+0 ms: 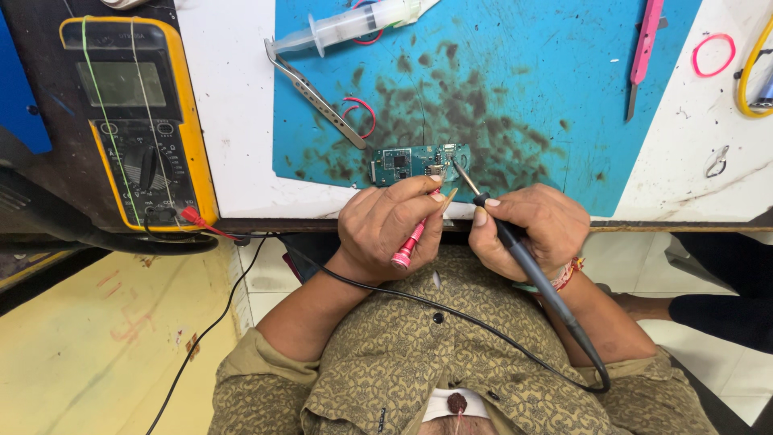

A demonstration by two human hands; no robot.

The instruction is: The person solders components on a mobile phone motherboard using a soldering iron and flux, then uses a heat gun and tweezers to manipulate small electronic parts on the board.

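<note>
A small green circuit board (407, 163) lies on a stained blue mat (515, 89) near the table's front edge. My left hand (386, 225) grips a red multimeter probe (411, 242), its tip hidden under my fingers at the board's right part. My right hand (527, 229) grips a black multimeter probe (515, 246); its metal tip touches the right end of the board. The black cable runs down over my patterned shirt.
A yellow multimeter (137, 121) lies at the left with leads plugged in. On the mat are metal tweezers (314, 93) and a clear syringe (354, 22). A pink tool (644, 48), a pink rubber band (713, 55) and a yellow cable (753, 76) sit at the right.
</note>
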